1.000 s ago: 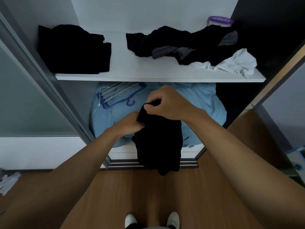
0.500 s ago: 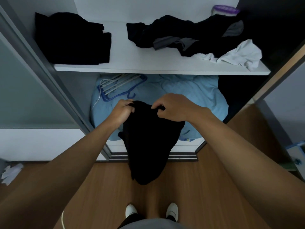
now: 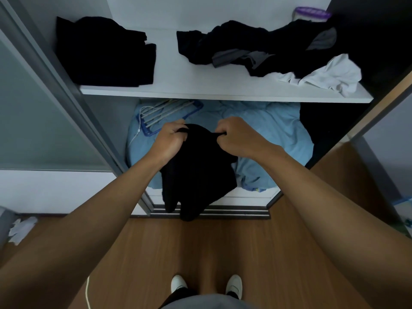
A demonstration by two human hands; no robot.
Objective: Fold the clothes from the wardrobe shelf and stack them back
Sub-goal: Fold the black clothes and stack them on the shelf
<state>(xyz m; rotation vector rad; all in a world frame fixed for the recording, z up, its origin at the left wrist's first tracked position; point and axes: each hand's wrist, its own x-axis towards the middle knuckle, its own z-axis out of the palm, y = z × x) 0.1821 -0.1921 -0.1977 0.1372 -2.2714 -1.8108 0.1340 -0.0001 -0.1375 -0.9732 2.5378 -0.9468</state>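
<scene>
A black garment [image 3: 196,170] hangs in front of the open wardrobe, below the white shelf [image 3: 223,94]. My left hand [image 3: 170,139] grips its top edge on the left, and my right hand [image 3: 236,137] grips the top edge on the right, a short gap apart. On the shelf's left lies a stack of folded black clothes [image 3: 104,52]. An unfolded heap of black and grey clothes [image 3: 256,45] sprawls across the shelf's right half, with a crumpled white garment [image 3: 330,74] at its front right.
Light blue bedding [image 3: 272,139] fills the compartment under the shelf, with blue and grey hangers [image 3: 169,114] on it. A sliding door frame [image 3: 66,90] runs down the left. A purple-rimmed container [image 3: 311,14] stands at the shelf's back right. White cloth [image 3: 22,228] lies on the wooden floor.
My hands have moved apart along the garment's top edge, spreading it wider. The garment now hangs broader and its lower end sits a little higher than before.
</scene>
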